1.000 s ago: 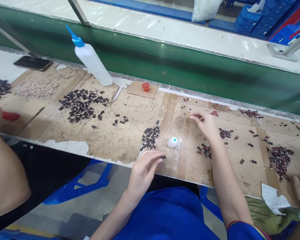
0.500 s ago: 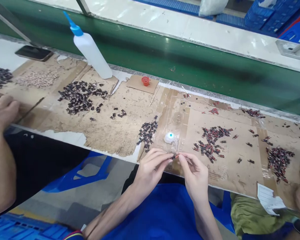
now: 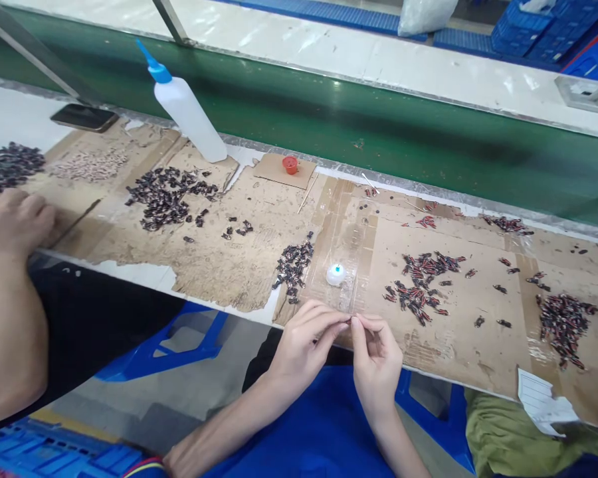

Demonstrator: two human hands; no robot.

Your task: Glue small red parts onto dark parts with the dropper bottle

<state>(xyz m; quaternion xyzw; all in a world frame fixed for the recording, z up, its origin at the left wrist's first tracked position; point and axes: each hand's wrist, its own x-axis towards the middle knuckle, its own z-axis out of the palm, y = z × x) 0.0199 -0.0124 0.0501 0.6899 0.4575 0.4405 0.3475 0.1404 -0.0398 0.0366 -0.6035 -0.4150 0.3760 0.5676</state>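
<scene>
Close to the table's front edge, my left hand [image 3: 306, 342] and my right hand [image 3: 377, 352] meet fingertip to fingertip. Both are closed in a pinch. A small black part [image 3: 349, 321] shows only as a sliver between them; the red piece at my right fingertips is now mostly hidden. Just beyond the hands stands a small white bottle [image 3: 335, 274] with a blue tip, seen from above. Left of it lies a heap of small black parts [image 3: 294, 267]. To its right is a loose pile of black-and-red parts [image 3: 421, 285].
A tall white squeeze bottle [image 3: 192, 119] stands at the back, near a red cup [image 3: 290, 164]. A phone [image 3: 84, 117] lies far left. Another person's hand [image 3: 17, 219] rests at left. A torn paper [image 3: 543, 401] overhangs the front edge at right.
My right hand has moved left, closing against the left fingertips, so the red piece has nearly disappeared between them. The view has shifted slightly, and the hand at the far right has left the picture.
</scene>
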